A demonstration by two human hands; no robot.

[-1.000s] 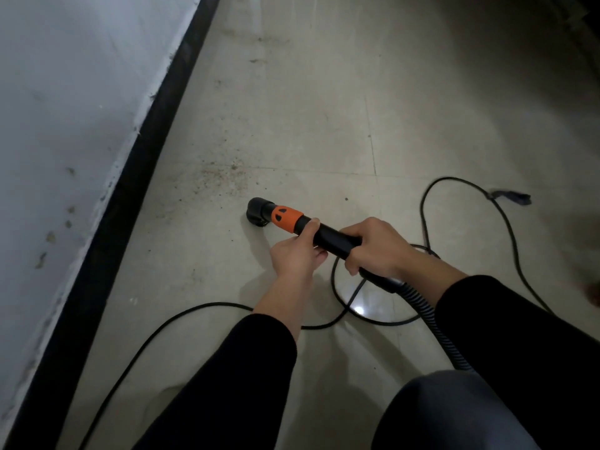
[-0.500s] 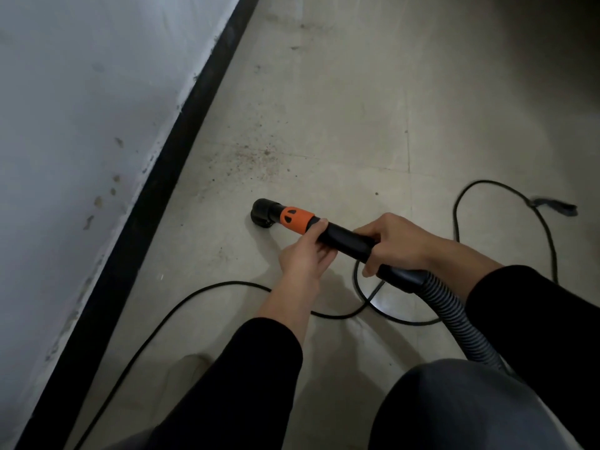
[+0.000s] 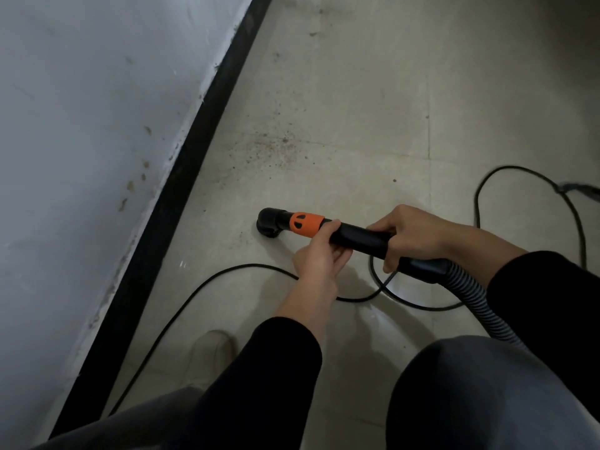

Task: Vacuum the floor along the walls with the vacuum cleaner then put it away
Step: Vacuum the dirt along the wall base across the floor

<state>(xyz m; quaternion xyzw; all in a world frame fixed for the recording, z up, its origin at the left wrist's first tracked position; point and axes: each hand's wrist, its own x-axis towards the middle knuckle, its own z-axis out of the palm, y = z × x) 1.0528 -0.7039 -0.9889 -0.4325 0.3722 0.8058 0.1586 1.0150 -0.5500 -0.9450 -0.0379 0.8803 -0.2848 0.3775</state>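
While both hands grip the black vacuum wand, its angled nozzle is down at the pale tiled floor, near the black baseboard but apart from it. An orange collar joins the nozzle to the wand. The left hand holds the wand just behind this collar, with its fingers curled over the top of the tube. The right hand grasps the wand further back, with its fingers wrapped round the tube just ahead of the cuff where the ribbed grey hose attaches. The hose runs down and to the right, passing between the right sleeve and the knee. A patch of brown dirt specks lies on the floor beyond the nozzle, between it and the far tile joint. A black power cord lies on the floor, passing under both hands and looping to the right. A light shoe stands beside the cord, near the baseboard. The grey wall rises on the left.
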